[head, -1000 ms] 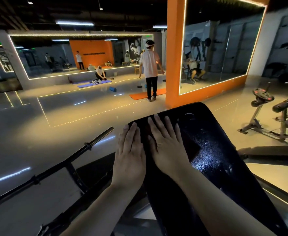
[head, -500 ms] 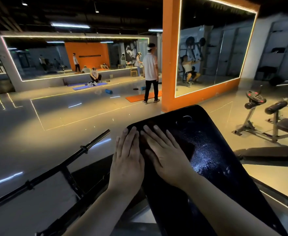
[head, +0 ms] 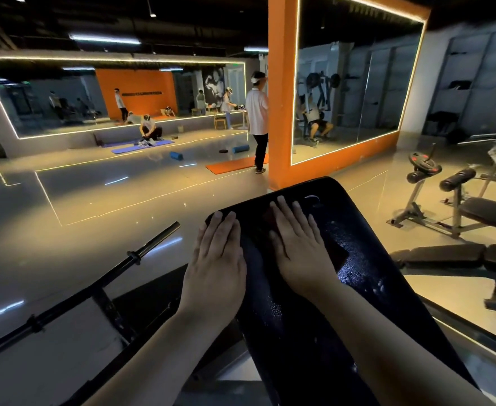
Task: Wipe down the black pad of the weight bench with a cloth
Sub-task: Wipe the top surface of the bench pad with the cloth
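1. The right hand (head: pixel 302 250) has slid away from the left hand (head: pixel 214 265).
2. Both press flat, fingers straight, gripping nothing.
3. The dark flat cloth (head: pixel 333 249) lies under the right fingers, on the glossy black cushioned bench pad (head: pixel 373 291).

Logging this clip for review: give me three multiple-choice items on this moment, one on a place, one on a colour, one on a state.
1. Where is the long dark steel barbell relative to the black cushioned bench pad? A on top of it; B to its left; C to its right.
2. What colour is the flat floor mat beside the standing person in the white shirt? A green; B yellow; C orange.
3. How do the left hand and right hand lie? A flat on the pad, fingers straight; B clenched in fists; C raised off the pad.

Answers: B, the barbell runs along the pad's left side; C, the mat at the person's feet is orange; A, both palms lie flat on the pad.
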Motion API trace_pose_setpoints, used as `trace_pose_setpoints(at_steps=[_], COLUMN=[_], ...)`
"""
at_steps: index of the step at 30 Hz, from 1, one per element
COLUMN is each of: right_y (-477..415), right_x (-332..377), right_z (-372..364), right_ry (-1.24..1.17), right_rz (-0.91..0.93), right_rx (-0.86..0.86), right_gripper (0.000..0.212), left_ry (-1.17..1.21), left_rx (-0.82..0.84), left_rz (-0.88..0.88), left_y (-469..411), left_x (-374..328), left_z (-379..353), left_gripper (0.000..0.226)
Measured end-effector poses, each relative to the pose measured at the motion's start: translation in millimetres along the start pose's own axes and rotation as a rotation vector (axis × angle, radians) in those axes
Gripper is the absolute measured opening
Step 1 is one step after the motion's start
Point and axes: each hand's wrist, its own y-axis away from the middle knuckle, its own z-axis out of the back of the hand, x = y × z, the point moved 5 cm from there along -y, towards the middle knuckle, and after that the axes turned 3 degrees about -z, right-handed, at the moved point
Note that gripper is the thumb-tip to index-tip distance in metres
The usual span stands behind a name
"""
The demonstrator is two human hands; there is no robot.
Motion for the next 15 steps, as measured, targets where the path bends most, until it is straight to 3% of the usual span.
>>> trace_pose_setpoints(at_steps=[2,6,11,13,15], right_y=[-2.2,20.2,-21.4,-23.5,-6.9], right_x=[9.4,7.1,-41.7,-25.9,-8.1], right_z=[-3.4,1.2,10.7,6.9,5.4], right_ry=[-0.008,0.036,-0.021,-0.027,-0.029], right_rz=[-0.033,0.205,-0.088,-0.068,0.064], right_rx=[0.005,0.061,0.032,0.015,0.007], right_gripper=[0.067,0.059,0.070,0.071,0.065], left_ry=[0.012,-0.004,-0.030,-0.040,-0.044], left_rx=[0.009,0.003,-0.012,-0.014,-0.014], left_rz=[0.001,-0.016,-0.011,-0.013,-0.026], left_y=[-4.5,-2.4,-3.1,-3.1,-2.9], left_x=[-2.5,-5.1,-8.4,-8.5,-8.0], left_z=[-2.6,-3.2,-2.3,-2.9,-3.4], left_gripper=[0.052,0.054,0.054,0.054,0.053])
